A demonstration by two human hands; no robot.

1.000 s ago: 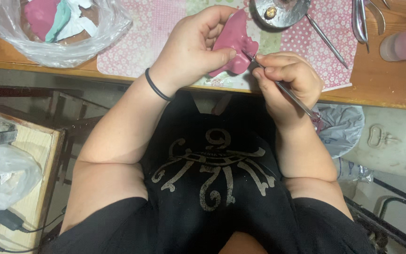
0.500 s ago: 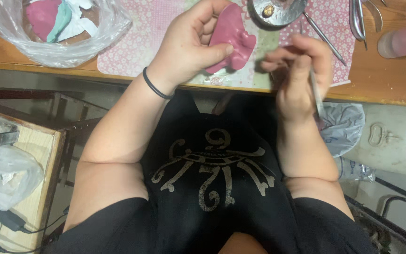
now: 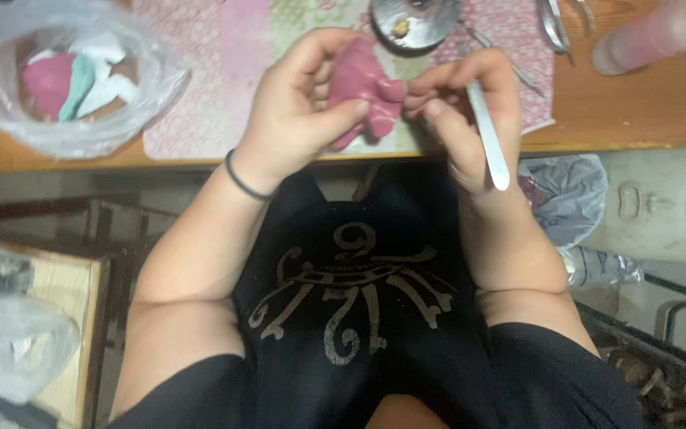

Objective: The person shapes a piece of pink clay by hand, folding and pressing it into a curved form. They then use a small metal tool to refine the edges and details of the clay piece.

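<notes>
The left hand (image 3: 303, 111) is curled around a pink clay figure (image 3: 367, 89). The thumb lies across the bottom of the figure and the fingers wrap behind it, so the hand is closed on it. A thin black band (image 3: 240, 179) goes around the left wrist.

The right hand (image 3: 470, 103) is just to the 3 o'clock side of the figure. Its fingertips (image 3: 421, 95) touch the figure's edge. This hand is closed too. It holds a thin white sculpting tool (image 3: 487, 135) that points down toward 5 o'clock, away from the clay.

The pink clay figure is up in the air between the two hands, just above the near edge of the wooden counter (image 3: 613, 111).

Under the hands, a pink patterned mat (image 3: 200, 87) lies on the counter. At 12 o'clock from the figure sits a small round metal dish (image 3: 416, 22) with a little lump in it. At 2 o'clock, thin metal tools (image 3: 553, 24) lie on the mat. Far out at 2 o'clock lies a pink roll-shaped thing (image 3: 645, 38).

At 9 o'clock, well apart from the hands, is a clear plastic bag (image 3: 65, 71) with pink, green and white clay bits inside.

Below the counter at 4 o'clock, a crumpled plastic bag (image 3: 569, 195) hangs near the right arm.
</notes>
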